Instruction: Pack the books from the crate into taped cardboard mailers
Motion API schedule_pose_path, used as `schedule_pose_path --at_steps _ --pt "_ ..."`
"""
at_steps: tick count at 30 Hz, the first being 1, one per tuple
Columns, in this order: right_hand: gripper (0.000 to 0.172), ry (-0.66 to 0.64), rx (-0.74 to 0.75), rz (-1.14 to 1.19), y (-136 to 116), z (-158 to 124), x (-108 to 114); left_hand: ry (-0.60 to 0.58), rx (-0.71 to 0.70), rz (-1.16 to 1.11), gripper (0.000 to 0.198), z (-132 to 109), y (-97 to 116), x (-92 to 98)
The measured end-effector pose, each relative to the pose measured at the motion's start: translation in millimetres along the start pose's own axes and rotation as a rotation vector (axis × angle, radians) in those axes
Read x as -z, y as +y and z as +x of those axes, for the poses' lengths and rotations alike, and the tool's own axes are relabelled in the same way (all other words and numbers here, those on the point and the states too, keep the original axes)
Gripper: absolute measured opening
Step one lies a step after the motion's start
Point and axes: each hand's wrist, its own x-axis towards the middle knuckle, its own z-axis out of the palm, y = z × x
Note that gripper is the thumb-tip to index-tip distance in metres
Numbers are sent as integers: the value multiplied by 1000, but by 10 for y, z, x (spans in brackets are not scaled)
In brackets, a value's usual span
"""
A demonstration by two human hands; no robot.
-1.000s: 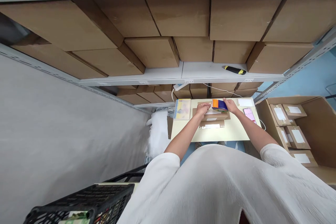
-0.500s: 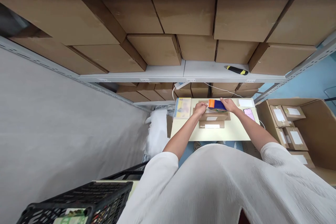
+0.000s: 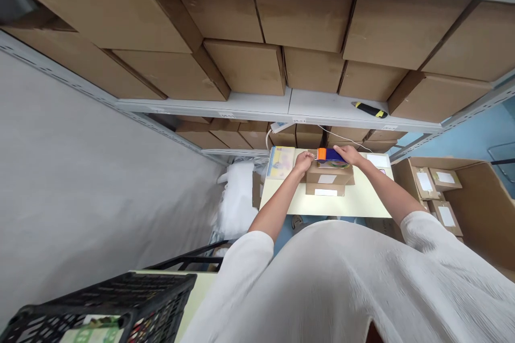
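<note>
My right hand (image 3: 351, 155) grips an orange and blue tape dispenser (image 3: 328, 155) and holds it on top of a small cardboard box (image 3: 329, 175) on the pale yellow table (image 3: 354, 204). My left hand (image 3: 303, 161) is closed at the box's far left corner, close to the dispenser's orange end. What its fingers pinch is too small to make out. A second small box with a white label (image 3: 325, 190) lies just in front of the first.
A plastic sleeve with a printed sheet (image 3: 280, 162) lies at the table's left. Metal shelves (image 3: 257, 107) full of brown cartons rise behind; a yellow-black knife (image 3: 370, 110) lies on one. An open carton of labelled boxes (image 3: 442, 193) stands right, a black crate (image 3: 100, 305) bottom left.
The tape dispenser and both hands have moved a little farther back along the box top. The camera has tilted, so the phone at the table's right is hidden behind my right arm.
</note>
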Motion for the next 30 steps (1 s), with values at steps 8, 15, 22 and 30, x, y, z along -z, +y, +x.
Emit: schedule_pose_path --at_steps 8,15,22,30 --pt "78 -35 -28 18 -22 -57 17 -44 -54 -23 17 -9 -50 -5" --pt "64 -212 1 -113 -123 -174 92 6 9 51 17 -38 -212 -19" --pt "39 -225 109 -414 -173 -137 122 -7 53 33 16 6 -228 15" --pt "40 -239 140 -449 -91 -138 149 11 97 20 18 52 -293 -14"
